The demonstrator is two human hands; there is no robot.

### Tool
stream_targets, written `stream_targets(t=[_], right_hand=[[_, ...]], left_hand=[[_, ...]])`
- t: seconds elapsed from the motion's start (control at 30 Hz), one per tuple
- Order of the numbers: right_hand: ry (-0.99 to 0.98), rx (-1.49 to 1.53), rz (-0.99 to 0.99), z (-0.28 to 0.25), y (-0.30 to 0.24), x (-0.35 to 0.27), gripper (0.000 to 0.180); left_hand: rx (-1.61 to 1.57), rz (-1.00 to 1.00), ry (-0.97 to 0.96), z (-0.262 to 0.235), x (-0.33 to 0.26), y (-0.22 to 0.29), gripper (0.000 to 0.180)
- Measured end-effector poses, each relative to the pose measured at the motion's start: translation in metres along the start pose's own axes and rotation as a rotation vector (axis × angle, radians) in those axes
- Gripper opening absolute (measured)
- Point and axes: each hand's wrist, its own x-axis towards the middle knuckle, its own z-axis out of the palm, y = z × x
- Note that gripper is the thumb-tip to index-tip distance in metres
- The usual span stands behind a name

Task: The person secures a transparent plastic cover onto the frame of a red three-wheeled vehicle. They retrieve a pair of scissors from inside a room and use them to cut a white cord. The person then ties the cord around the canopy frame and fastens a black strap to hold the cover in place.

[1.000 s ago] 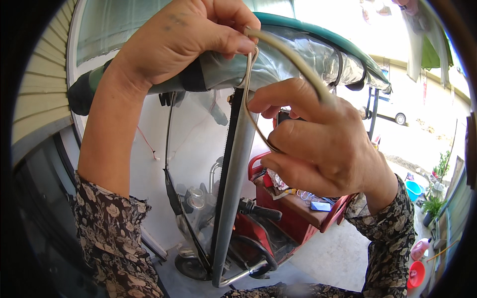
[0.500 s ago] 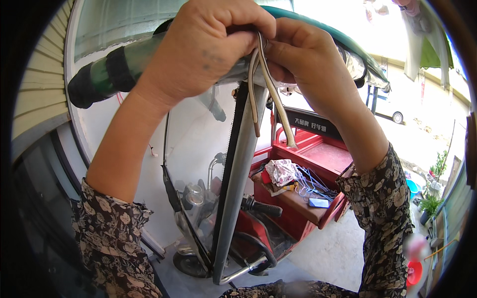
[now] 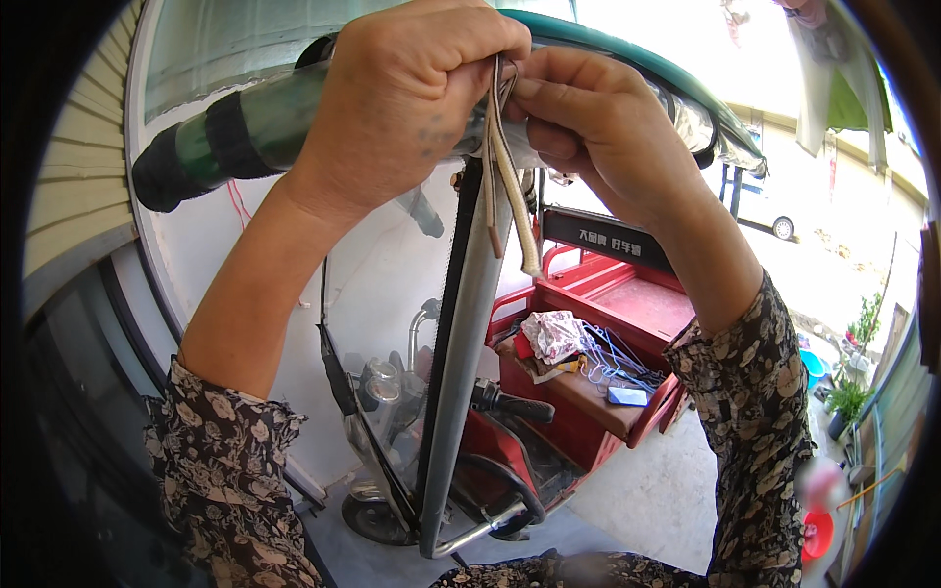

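Note:
My left hand (image 3: 417, 93) is closed, pinching a narrow pale cloth tie (image 3: 512, 186) between thumb and fingertips. From the right, my right hand (image 3: 598, 118) grips the same tie close to the left fingertips. Two loose ends dangle below my hands, in front of a grey metal post (image 3: 469, 323). Behind my left hand lies a rolled clear-green plastic sheet (image 3: 279, 118) with black bands, beneath a green canopy edge (image 3: 627, 49). My fingers hide the upper part of the tie.
A red cargo tricycle (image 3: 564, 431) stands below, its seat bearing a patterned cloth (image 3: 552, 335), blue hangers (image 3: 613, 358) and a phone (image 3: 627, 396). A black handlebar grip (image 3: 524, 408) sits right of the post. Potted plants (image 3: 848, 400) and a red basin (image 3: 817, 537) are at right.
Both hands have shifted slightly, the left downward. The tie's hanging ends have swung left and now hang closer to the post. Both hands keep their pinch.

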Motion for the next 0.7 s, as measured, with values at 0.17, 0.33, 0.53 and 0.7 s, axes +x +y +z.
stream_targets(t=[0.17,0.33,0.53,0.7], right_hand=[[0.004,0.013,-0.003,0.000,0.002,0.001,0.013],[-0.008,-0.127,-0.066,-0.008,0.000,0.004,0.014],[-0.013,-0.355,-0.088,-0.013,-0.017,-0.003,0.018],[-0.047,-0.579,-0.112,-0.008,-0.015,-0.010,0.020]], left_hand=[[0.055,0.014,-0.005,0.002,0.000,0.002,0.010],[0.018,0.004,-0.013,-0.002,-0.001,-0.001,0.007],[-0.116,-0.226,0.014,0.002,-0.003,0.001,0.006],[-0.123,-0.215,0.149,0.005,0.001,-0.003,0.002]])
